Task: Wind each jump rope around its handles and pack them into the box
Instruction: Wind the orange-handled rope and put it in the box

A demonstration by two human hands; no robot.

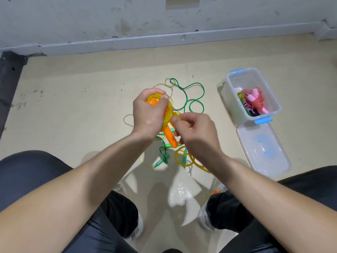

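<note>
Head view, centre of frame: left hand (148, 114) has fingers curled tight round the top of the orange handles (170, 136) w/ yellow rope (168, 115) looped over them; right hand (197, 132) just beside it pinches a loop of that rope btwn thumb & fingers. Green rope (189, 99) lies loose on the floor (82, 106) around the hands. Clear box (255, 72) sits open at right of frame, a wound pink rope (255, 101) inside, lid (262, 148) just below it.
</note>
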